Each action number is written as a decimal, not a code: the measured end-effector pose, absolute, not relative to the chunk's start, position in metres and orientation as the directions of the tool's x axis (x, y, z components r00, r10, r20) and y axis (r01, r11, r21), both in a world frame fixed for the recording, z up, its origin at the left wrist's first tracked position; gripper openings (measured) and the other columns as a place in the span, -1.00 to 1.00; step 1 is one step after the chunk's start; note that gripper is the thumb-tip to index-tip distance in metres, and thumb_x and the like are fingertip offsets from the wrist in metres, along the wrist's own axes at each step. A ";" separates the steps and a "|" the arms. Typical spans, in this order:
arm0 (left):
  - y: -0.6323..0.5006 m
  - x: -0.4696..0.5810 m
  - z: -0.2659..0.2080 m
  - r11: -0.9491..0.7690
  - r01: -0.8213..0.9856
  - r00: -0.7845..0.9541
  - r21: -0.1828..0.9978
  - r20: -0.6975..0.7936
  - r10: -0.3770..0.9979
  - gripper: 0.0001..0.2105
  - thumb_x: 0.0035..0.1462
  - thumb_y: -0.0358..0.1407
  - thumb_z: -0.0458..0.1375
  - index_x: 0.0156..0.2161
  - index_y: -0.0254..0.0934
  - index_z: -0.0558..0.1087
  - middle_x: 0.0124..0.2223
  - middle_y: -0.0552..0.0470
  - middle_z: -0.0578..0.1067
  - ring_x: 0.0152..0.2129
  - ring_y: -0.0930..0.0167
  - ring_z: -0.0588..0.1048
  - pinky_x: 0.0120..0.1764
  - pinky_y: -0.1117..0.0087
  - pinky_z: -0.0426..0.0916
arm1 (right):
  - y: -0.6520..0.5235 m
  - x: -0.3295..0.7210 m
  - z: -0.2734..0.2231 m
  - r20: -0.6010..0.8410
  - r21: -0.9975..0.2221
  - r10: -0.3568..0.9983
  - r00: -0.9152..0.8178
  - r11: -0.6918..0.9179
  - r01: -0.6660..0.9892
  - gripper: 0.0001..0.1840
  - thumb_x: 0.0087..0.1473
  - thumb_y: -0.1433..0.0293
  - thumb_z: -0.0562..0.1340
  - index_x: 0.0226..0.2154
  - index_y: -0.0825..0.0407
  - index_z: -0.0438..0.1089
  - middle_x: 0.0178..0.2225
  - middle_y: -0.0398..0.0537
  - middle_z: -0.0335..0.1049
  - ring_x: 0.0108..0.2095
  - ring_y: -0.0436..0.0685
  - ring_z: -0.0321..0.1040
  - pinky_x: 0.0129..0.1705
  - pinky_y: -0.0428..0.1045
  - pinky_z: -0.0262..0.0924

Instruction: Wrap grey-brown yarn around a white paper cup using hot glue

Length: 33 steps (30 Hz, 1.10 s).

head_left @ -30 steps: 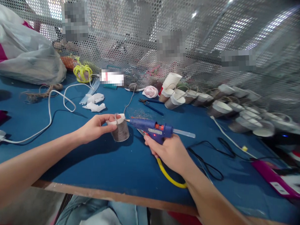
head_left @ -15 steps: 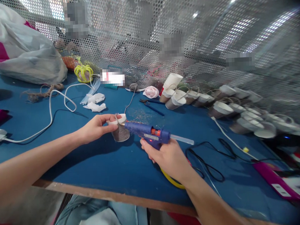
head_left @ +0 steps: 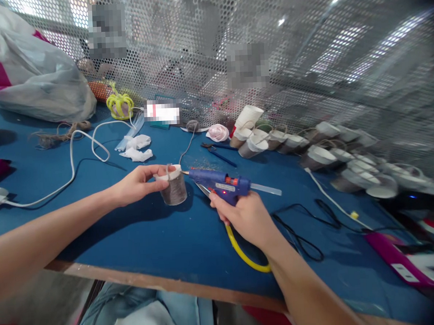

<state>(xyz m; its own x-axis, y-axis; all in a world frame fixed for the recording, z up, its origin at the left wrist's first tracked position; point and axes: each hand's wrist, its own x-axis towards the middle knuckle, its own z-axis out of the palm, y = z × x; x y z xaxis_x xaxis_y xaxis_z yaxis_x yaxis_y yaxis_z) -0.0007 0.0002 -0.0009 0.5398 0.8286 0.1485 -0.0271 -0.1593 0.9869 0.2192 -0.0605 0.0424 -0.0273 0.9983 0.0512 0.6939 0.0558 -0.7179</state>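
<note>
My left hand [head_left: 140, 184] pinches the white rim of a small paper cup [head_left: 174, 189] wrapped in grey-brown cord. A strand of that cord runs from the cup back to a ball of cord [head_left: 193, 125]. In my right hand [head_left: 246, 218] is a blue glue gun [head_left: 221, 182], its red light lit and a clear glue stick poking out behind. The nozzle points left, close to the cup's rim; whether it touches, I cannot tell. Partly hidden beneath the gun lie scissors [head_left: 205, 190], blades toward the cup, with a yellow handle [head_left: 242, 255] below my right hand.
Blue-handled pliers [head_left: 222, 153] and a pale pink fabric rose [head_left: 217, 132] lie beyond my hands. Several cord-wrapped cups [head_left: 321, 157] crowd the back right. A white cable [head_left: 72, 159] crosses the left side, near a plastic bag [head_left: 44, 79]. Perforated metal [head_left: 197, 48] closes the back.
My right hand has drawn the glue gun slightly right, so its nozzle sits farther from my left fingers. The scissor blades and more of the yellow handle now show. The cup stays in my left hand.
</note>
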 end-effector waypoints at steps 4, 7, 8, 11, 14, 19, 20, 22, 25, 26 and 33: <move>-0.001 0.001 0.001 -0.159 -0.021 0.529 0.987 0.146 0.836 -0.83 -0.01 -0.28 0.13 -0.50 -0.33 0.28 0.03 -0.13 0.37 0.07 0.27 0.21 0.08 0.23 0.04 | -0.058 0.220 0.040 0.052 -0.730 0.998 -0.023 0.054 0.681 -0.74 -0.05 0.29 0.12 -0.66 0.07 0.26 -0.80 -0.22 0.18 -0.76 -0.05 0.18 -0.65 -0.12 0.15; -0.002 0.001 0.002 -0.156 -0.024 0.524 0.987 0.145 0.839 -0.84 -0.01 -0.29 0.13 -0.49 -0.33 0.28 0.04 -0.15 0.36 0.08 0.26 0.21 0.07 0.22 0.05 | -0.058 0.219 0.040 0.035 -0.730 0.999 -0.015 0.036 0.682 -0.74 -0.06 0.29 0.13 -0.66 0.07 0.25 -0.79 -0.22 0.18 -0.76 -0.05 0.18 -0.65 -0.12 0.15; -0.002 0.001 0.001 -0.159 -0.023 0.524 0.987 0.147 0.839 -0.84 -0.01 -0.29 0.13 -0.49 -0.33 0.28 0.04 -0.15 0.36 0.07 0.26 0.21 0.07 0.22 0.05 | -0.058 0.219 0.040 0.030 -0.731 0.999 -0.013 0.031 0.682 -0.74 -0.06 0.29 0.13 -0.66 0.07 0.25 -0.79 -0.22 0.18 -0.76 -0.06 0.18 -0.65 -0.12 0.15; -0.001 0.001 0.000 -0.172 -0.017 0.532 0.985 0.155 0.832 -0.85 0.01 -0.29 0.12 -0.48 -0.33 0.28 0.05 -0.13 0.35 0.08 0.28 0.21 0.08 0.25 0.05 | -0.060 0.218 0.041 0.020 -0.733 1.000 -0.011 0.022 0.680 -0.76 -0.06 0.29 0.13 -0.63 0.08 0.26 -0.79 -0.22 0.18 -0.76 -0.06 0.17 -0.65 -0.12 0.15; 0.000 0.000 -0.002 -0.165 -0.020 0.533 0.986 0.150 0.832 -0.84 0.00 -0.28 0.12 -0.48 -0.32 0.28 0.05 -0.10 0.36 0.08 0.29 0.21 0.08 0.26 0.06 | -0.060 0.219 0.042 0.026 -0.728 1.000 -0.014 0.029 0.685 -0.75 -0.06 0.29 0.12 -0.64 0.08 0.26 -0.80 -0.23 0.17 -0.76 -0.06 0.17 -0.64 -0.12 0.15; 0.000 0.000 -0.002 -0.137 -0.024 0.522 0.990 0.129 0.843 -0.83 -0.02 -0.27 0.14 -0.48 -0.32 0.28 0.05 -0.10 0.35 0.08 0.27 0.20 0.08 0.23 0.06 | -0.063 0.217 0.043 0.038 -0.735 0.999 -0.019 0.041 0.677 -0.76 -0.07 0.28 0.12 -0.63 0.08 0.27 -0.80 -0.22 0.17 -0.76 -0.05 0.17 -0.66 -0.12 0.14; 0.000 0.000 -0.002 -0.135 -0.025 0.523 0.991 0.128 0.843 -0.83 -0.02 -0.27 0.14 -0.48 -0.32 0.28 0.06 -0.10 0.35 0.08 0.27 0.20 0.08 0.23 0.06 | -0.064 0.217 0.043 0.040 -0.738 0.999 -0.025 0.047 0.674 -0.75 -0.07 0.28 0.12 -0.63 0.07 0.27 -0.80 -0.22 0.17 -0.77 -0.05 0.16 -0.66 -0.12 0.14; 0.000 0.000 -0.002 -0.136 -0.025 0.527 0.990 0.129 0.840 -0.84 -0.01 -0.27 0.14 -0.47 -0.33 0.28 0.06 -0.12 0.34 0.09 0.26 0.19 0.08 0.22 0.06 | -0.066 0.216 0.043 0.040 -0.740 0.999 -0.036 0.054 0.671 -0.75 -0.07 0.27 0.12 -0.64 0.07 0.26 -0.80 -0.22 0.16 -0.76 -0.05 0.17 -0.66 -0.12 0.14; 0.001 0.000 -0.002 -0.139 -0.036 0.536 0.990 0.137 0.833 -0.84 0.00 -0.28 0.13 -0.48 -0.33 0.27 0.06 -0.14 0.33 0.09 0.25 0.18 0.08 0.22 0.06 | -0.067 0.216 0.044 0.032 -0.732 0.999 -0.032 0.045 0.679 -0.74 -0.07 0.26 0.12 -0.65 0.06 0.26 -0.79 -0.21 0.17 -0.75 -0.04 0.17 -0.64 -0.11 0.15; 0.001 0.000 -0.003 -0.137 -0.041 0.540 0.990 0.138 0.830 -0.83 0.01 -0.28 0.12 -0.48 -0.33 0.26 0.06 -0.15 0.33 0.10 0.25 0.17 0.07 0.22 0.07 | -0.067 0.216 0.044 0.032 -0.729 0.999 -0.028 0.042 0.684 -0.74 -0.07 0.26 0.12 -0.65 0.06 0.26 -0.79 -0.21 0.18 -0.75 -0.04 0.18 -0.63 -0.11 0.16; 0.000 0.000 -0.002 -0.144 -0.026 0.529 0.989 0.136 0.838 -0.81 -0.01 -0.26 0.14 -0.48 -0.33 0.26 0.07 -0.16 0.33 0.11 0.22 0.16 0.09 0.19 0.03 | -0.070 0.214 0.041 0.034 -0.728 0.997 -0.068 0.071 0.682 -0.74 -0.05 0.26 0.10 -0.63 0.06 0.26 -0.79 -0.21 0.19 -0.76 -0.04 0.17 -0.66 -0.12 0.14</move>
